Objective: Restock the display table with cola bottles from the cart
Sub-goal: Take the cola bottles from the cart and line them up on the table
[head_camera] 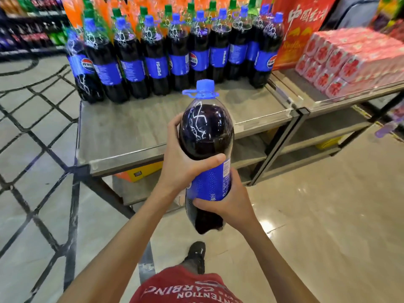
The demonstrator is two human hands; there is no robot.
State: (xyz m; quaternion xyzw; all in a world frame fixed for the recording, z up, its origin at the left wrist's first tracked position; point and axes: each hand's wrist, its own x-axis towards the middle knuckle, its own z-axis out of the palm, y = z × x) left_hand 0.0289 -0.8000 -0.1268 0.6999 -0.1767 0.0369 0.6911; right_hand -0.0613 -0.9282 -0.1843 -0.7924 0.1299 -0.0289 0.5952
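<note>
Two hands hold one large cola bottle [206, 136] before a supermarket display table [131, 132], where a row of matching bottles [157, 62] lines the far side. The left hand [181, 162] wraps the dark upper body of the bottle, thumb laid across its front just above the blue label. The right hand [227, 200] clasps it lower down, fingers curled round under the label's lower edge. The bottle hangs in the air at the table's near edge, not touching it, with its blue cap [204, 87] pointing toward the far side and its base back toward the person's shoe [195, 256]. Its long axis therefore runs near to far, tipped rather than plumb as the camera sees it. A bare stretch of tabletop lies straight ahead of the cap, between the near edge and the standing row, and that appears to be the landing spot. On this view, the coming move calls for carrying the bottle forward and bringing the base down under the cap, so it stands upright just in front of the others. The left hand, higher on the bottle, sits nearer the table; the right hand seems to bear the weight from below. Pink cartons [349, 60] fill a neighbouring table to the right, and a black wire grid [73, 189], possibly the cart, shows at near left.
</note>
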